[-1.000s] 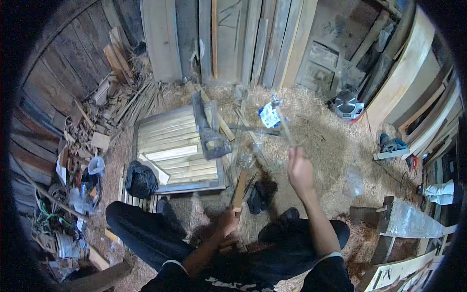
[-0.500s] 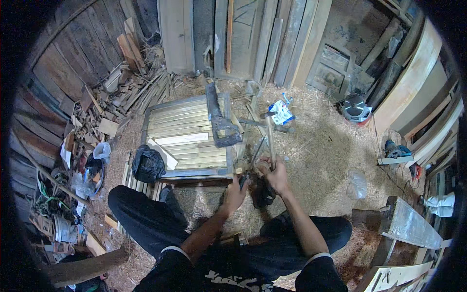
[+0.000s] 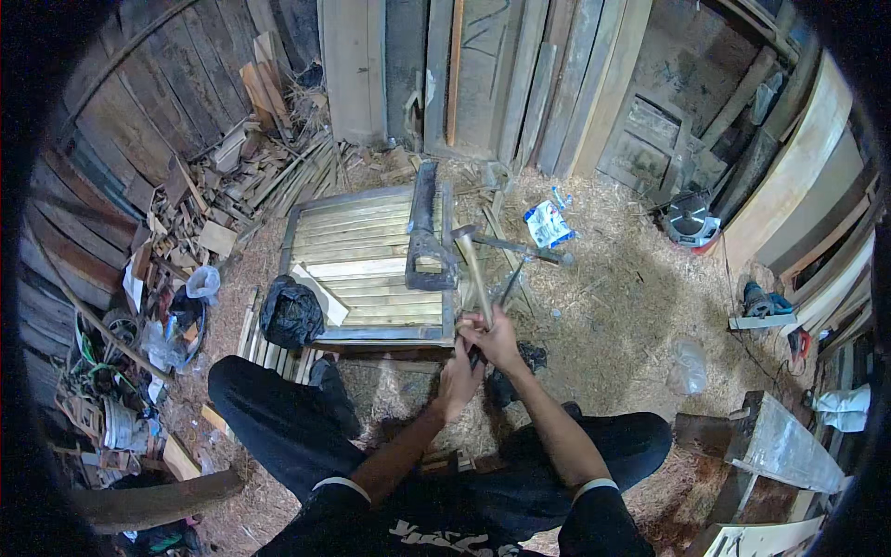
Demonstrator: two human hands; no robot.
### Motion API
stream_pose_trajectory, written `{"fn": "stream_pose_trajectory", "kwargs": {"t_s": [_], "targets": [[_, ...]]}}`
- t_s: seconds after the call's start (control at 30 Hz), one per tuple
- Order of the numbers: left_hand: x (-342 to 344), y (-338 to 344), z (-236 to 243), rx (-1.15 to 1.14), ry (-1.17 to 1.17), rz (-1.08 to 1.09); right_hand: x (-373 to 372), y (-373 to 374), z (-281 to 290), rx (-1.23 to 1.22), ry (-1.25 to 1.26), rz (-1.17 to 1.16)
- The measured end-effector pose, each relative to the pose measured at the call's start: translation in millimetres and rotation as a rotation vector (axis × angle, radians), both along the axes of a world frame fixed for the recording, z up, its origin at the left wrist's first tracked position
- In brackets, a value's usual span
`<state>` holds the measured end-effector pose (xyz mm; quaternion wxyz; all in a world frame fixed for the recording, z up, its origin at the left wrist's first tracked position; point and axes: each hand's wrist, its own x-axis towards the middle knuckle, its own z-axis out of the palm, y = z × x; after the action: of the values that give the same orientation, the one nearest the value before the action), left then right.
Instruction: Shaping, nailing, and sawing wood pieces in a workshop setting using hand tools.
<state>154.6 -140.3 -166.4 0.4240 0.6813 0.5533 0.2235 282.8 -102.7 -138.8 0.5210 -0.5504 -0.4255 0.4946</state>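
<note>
My right hand (image 3: 498, 341) is closed round the pale wooden handle of a hammer (image 3: 478, 278), which points away from me, its small dark head over the panel's right edge. Against it, my left hand (image 3: 455, 382) is closed on something dark, mostly hidden by the fingers. Both hands meet just off the near right corner of a slatted wooden panel (image 3: 362, 215) in a grey frame. On that panel lie a dark L-shaped tool (image 3: 425, 218) with a looped end and a pale wood offcut (image 3: 320, 292). A long-handled tool (image 3: 529, 249) lies beyond my hands.
A black plastic bag (image 3: 290, 311) sits at the panel's near left corner. Wood scraps (image 3: 255, 176) pile up at the far left. A blue-white packet (image 3: 549, 225), a circular saw (image 3: 691, 221) and a blue power tool (image 3: 763, 302) are to the right. Sawdust covers the floor.
My hands have come together, the right moving left toward the other. The hammer has swung to tilt left over the panel's edge. The view has shifted slightly.
</note>
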Motion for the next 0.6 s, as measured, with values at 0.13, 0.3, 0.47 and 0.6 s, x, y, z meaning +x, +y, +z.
{"fn": "stream_pose_trajectory", "kwargs": {"t_s": [0.13,0.3,0.47,0.6], "targets": [[13.6,0.4,35.0,0.004,0.033,0.012,38.4,11.5,8.3,0.046,-0.397,-0.081],[21.4,2.6,36.5,0.242,-0.132,-0.064,57.9,14.6,4.9,0.056,-0.108,-0.144],[36.6,21.0,55.1,0.295,-0.085,-0.158,70.6,16.1,8.9,0.032,-0.207,-0.24],[39.9,34.2,70.5,-0.044,0.041,-0.177,57.4,7.0,38.0,0.018,-0.487,-0.225]]}}
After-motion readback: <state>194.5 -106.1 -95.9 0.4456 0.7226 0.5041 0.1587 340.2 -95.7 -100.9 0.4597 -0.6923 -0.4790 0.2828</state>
